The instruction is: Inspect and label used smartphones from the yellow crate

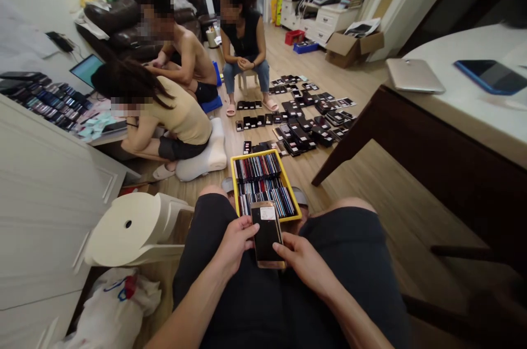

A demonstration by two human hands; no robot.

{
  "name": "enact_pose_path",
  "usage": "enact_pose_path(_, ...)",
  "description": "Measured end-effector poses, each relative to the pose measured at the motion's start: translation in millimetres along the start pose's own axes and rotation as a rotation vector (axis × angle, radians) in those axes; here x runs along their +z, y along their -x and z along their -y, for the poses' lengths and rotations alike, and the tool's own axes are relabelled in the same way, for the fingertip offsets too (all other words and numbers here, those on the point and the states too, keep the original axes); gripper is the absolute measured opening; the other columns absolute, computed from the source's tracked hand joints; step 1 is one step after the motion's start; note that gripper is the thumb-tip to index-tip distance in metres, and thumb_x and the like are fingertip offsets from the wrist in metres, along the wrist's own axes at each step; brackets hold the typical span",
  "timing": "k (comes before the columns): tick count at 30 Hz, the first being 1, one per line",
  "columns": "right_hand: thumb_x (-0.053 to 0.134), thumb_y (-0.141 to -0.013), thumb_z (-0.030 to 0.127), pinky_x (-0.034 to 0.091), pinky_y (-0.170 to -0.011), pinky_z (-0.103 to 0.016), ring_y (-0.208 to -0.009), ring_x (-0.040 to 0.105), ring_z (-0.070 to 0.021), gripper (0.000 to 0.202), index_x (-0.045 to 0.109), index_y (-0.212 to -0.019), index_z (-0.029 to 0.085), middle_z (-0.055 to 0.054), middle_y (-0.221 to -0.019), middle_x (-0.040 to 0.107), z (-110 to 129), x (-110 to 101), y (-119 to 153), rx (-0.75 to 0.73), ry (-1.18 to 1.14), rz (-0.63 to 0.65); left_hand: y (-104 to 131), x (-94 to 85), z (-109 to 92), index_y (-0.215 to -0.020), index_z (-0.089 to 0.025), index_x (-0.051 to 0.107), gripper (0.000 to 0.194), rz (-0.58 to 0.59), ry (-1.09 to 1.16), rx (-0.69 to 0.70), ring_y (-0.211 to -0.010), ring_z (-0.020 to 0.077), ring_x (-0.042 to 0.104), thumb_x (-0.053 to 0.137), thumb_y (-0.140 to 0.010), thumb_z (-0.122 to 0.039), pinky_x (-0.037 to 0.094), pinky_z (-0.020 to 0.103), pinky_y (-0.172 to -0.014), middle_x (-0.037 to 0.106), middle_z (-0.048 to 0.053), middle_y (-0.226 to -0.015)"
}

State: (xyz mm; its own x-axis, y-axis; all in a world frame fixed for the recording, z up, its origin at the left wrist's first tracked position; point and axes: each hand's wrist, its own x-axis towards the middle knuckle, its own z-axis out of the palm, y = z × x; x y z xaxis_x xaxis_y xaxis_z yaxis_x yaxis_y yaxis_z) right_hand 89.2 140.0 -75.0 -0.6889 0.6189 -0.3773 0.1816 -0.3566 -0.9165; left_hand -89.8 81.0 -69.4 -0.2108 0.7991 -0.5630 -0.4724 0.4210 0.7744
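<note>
A gold-edged phone point(267, 236) with a dark screen and a white label near its top is held upright above my lap. My left hand point(239, 242) grips its left edge, thumb on the front. At the lower right edge, my right hand point(298, 255) holds it too, thumb over the screen. Just beyond the phone, a yellow crate point(293, 203) stands on the floor between my feet, packed with rows of thin phones standing on edge. Farther out, many dark phones point(300, 132) lie in rows and stacks on the wooden floor.
Three people sit at the left and centre back. A white stool point(123, 228) and a plastic bag point(115, 310) are at my left. A table point(465, 113) with two devices rises at the right. A cardboard box point(349, 50) stands farther back.
</note>
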Motion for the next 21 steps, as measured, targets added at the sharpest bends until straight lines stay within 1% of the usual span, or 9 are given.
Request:
enact_pose_path(4, 0.068, -0.083, 0.044, 0.046, -0.063, -0.030, -0.066, 0.059, -0.0197, 0.028, 0.075, -0.082, 0.017, -0.002, -0.075, 0.071, -0.7, -14.7, -3.6, 0.053, 0.140, -0.021, -9.3, 1.2, 1.1, -0.092, -0.015, 0.069, 0.040, 0.028, -0.032, -0.036, -0.072, 0.0163, 0.064, 0.082, -0.068, -0.044, 0.051, 0.029, -0.069, 0.069, 0.006, -0.082)
enact_pose_path(8, 0.070, -0.080, 0.050, 0.044, -0.056, -0.028, -0.058, 0.058, -0.0188, 0.033, 0.074, -0.073, 0.018, -0.002, -0.066, 0.068, -5.4, -35.1, -10.1, 0.056, 0.168, -0.013, -17.2, 2.3, 6.8, -0.094, -0.016, 0.064, 0.039, 0.081, -0.034, -0.013, -0.067, 0.0163, 0.065, 0.080, -0.072, -0.044, 0.054, 0.030, -0.067, 0.066, 0.002, -0.075)
enact_pose_path(9, 0.070, -0.080, 0.050, 0.043, -0.054, -0.028, -0.055, 0.057, -0.0184, 0.033, 0.074, -0.071, 0.018, -0.002, -0.064, 0.067, -3.1, -42.8, -15.2, 0.060, 0.212, 0.000, -22.0, 3.5, 8.4, -0.095, -0.017, 0.062, 0.035, 0.077, -0.068, -0.025, -0.067, 0.0165, 0.066, 0.076, -0.076, -0.043, 0.055, 0.031, -0.068, 0.067, 0.003, -0.076)
enact_pose_path(11, 0.071, -0.079, 0.046, 0.040, -0.052, -0.027, -0.053, 0.056, -0.0176, 0.029, 0.073, -0.068, 0.019, -0.002, -0.060, 0.065, 9.0, -62.6, -31.8, 0.068, 0.399, 0.008, -38.4, 7.4, 10.3, -0.104, -0.017, 0.060, 0.027, 0.088, -0.324, -0.049, -0.073, 0.0171, 0.071, 0.060, -0.089, -0.039, 0.057, 0.031, -0.071, 0.071, 0.006, -0.086)
enact_pose_path(13, 0.069, -0.079, 0.039, 0.037, -0.052, -0.026, -0.053, 0.054, -0.0165, 0.024, 0.071, -0.066, 0.019, -0.001, -0.057, 0.063, 29.5, -86.8, -57.0, 0.071, 0.704, -0.064, -65.3, 10.8, 9.8, -0.116, -0.017, 0.059, 0.027, 0.101, -0.695, -0.042, -0.083, 0.0179, 0.073, 0.049, -0.095, -0.031, 0.058, 0.030, -0.075, 0.074, 0.009, -0.101)
enact_pose_path(14, 0.068, -0.079, 0.036, 0.036, -0.053, -0.026, -0.053, 0.054, -0.0161, 0.023, 0.069, -0.064, 0.020, -0.001, -0.056, 0.062, 40.8, -99.7, -72.2, 0.088, 0.882, -0.119, -82.3, 11.2, 9.1, -0.119, -0.018, 0.060, 0.028, 0.103, -0.850, -0.029, -0.091, 0.0193, 0.074, 0.049, -0.095, -0.027, 0.058, 0.031, -0.079, 0.074, 0.010, -0.108)
enact_pose_path(15, 0.066, -0.080, 0.032, 0.034, -0.053, -0.026, -0.053, 0.054, -0.0161, 0.022, 0.067, -0.062, 0.019, -0.002, -0.056, 0.062, 51.4, -112.4, -88.3, 0.103, 0.964, -0.154, -101.1, 10.0, 8.3, -0.119, -0.018, 0.062, 0.028, 0.093, -0.950, -0.017, -0.100, 0.0217, 0.072, 0.052, -0.093, -0.024, 0.057, 0.033, -0.086, 0.073, 0.011, -0.112)
enact_pose_path(18, 0.059, -0.084, 0.027, 0.031, -0.054, -0.028, -0.055, 0.055, -0.0167, 0.026, 0.063, -0.060, 0.018, -0.004, -0.056, 0.061, 69.4, -146.4, -137.3, 0.163, 1.075, -0.186, -162.9, -2.9, 10.0, -0.114, -0.016, 0.068, 0.028, 0.031, -1.164, -0.011, -0.123, 0.0319, 0.062, 0.057, -0.088, -0.014, 0.048, 0.044, -0.105, 0.068, 0.018, -0.126)
enact_pose_path(21, 0.056, -0.087, 0.026, 0.033, -0.057, -0.027, -0.061, 0.060, -0.0183, 0.023, 0.067, -0.069, 0.018, -0.004, -0.062, 0.065, 60.9, -170.7, -178.2, 0.224, 1.114, -0.159, -227.2, -22.9, 18.8, -0.130, -0.012, 0.061, 0.042, -0.024, -1.364, -0.008, -0.139, 0.0400, 0.046, 0.056, -0.089, -0.013, 0.039, 0.057, -0.112, 0.050, 0.025, -0.148)
